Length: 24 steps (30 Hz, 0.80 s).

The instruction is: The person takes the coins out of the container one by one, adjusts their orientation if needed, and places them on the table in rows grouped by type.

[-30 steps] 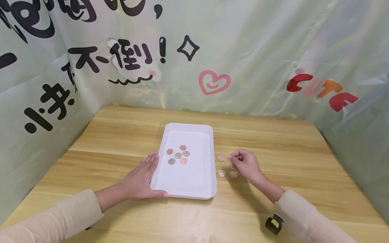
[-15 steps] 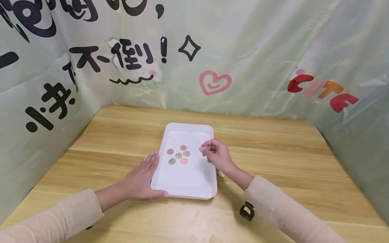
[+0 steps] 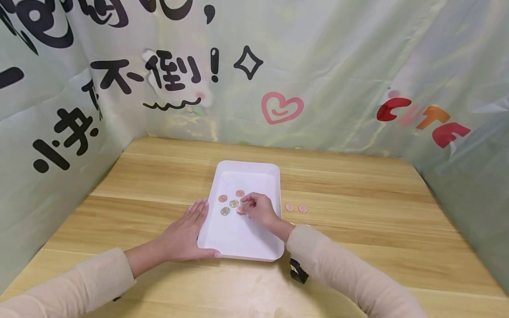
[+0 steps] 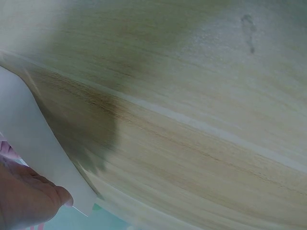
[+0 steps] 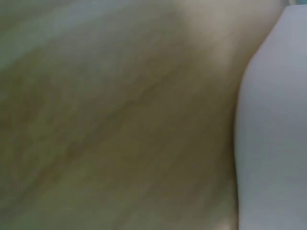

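A white tray (image 3: 258, 240) lies on the wooden table with several copper and brass-coloured coins inside, among them a brass coin (image 3: 225, 211) and a copper coin (image 3: 223, 198). My left hand (image 3: 183, 234) rests along the tray's left side, fingers straight, thumb at the near edge. In the left wrist view the left thumb (image 4: 41, 199) touches the tray's wall (image 4: 43, 139). My right hand (image 3: 260, 210) is over the middle of the tray, fingertips pinched on a coin that they mostly hide, overlapping the coins there. The right wrist view shows only tray wall (image 5: 273, 143) and table.
Two copper coins, one nearer the tray (image 3: 289, 207) and one farther right (image 3: 303, 209), lie on the table (image 3: 358, 212). Edges of other coins show behind the right wrist. A printed cloth (image 3: 338, 66) hangs behind and along both sides.
My right hand has moved left from the coins on the table, across the tray's right rim, to the coins inside with a pinched coin. The left hand and tray have stayed put.
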{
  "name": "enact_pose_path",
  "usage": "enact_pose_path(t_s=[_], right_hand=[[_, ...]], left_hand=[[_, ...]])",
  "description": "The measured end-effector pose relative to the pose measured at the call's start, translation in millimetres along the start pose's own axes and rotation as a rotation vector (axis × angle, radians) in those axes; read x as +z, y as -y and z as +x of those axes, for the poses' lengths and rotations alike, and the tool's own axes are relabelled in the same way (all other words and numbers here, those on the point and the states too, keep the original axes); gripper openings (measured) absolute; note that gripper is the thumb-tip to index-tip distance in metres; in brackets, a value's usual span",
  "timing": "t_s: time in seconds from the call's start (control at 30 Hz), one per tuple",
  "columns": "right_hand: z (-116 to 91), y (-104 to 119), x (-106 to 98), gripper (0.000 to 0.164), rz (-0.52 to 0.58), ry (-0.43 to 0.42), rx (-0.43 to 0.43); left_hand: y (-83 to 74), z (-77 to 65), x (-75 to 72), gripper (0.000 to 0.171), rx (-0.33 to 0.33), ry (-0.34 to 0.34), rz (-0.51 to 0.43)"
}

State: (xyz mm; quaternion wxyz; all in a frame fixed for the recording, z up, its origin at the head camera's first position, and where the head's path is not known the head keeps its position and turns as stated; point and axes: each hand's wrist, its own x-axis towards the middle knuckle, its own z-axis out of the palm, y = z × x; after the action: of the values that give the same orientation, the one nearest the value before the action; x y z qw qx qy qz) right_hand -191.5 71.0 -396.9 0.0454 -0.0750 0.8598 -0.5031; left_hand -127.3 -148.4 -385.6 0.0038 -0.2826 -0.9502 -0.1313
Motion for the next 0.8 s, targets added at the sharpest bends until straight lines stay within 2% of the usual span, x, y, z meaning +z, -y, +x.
enact_pose_path(t_s=[0.13,0.27,0.63,0.8], right_hand=[[2.7,-3.8,5.0,0.017,-0.076,0.013,0.001],[3.6,-2.6,5.5,0.016,-0.106,0.027,0.023],[2.6,3.8,1.6,0.012,-0.279,0.071,-0.013],[1.3,3.3,-1.6,0.015,-0.27,0.084,0.001]], left_hand=[[-0.5,-0.3,0.3,0.118,-0.001,0.001,0.002],[-1.1,-0.2,-0.2,0.118,0.002,0.0,0.0],[-1.3,0.1,-0.1,0.117,-0.006,0.006,-0.007],[-0.5,0.3,0.5,0.118,-0.001,0.004,-0.012]])
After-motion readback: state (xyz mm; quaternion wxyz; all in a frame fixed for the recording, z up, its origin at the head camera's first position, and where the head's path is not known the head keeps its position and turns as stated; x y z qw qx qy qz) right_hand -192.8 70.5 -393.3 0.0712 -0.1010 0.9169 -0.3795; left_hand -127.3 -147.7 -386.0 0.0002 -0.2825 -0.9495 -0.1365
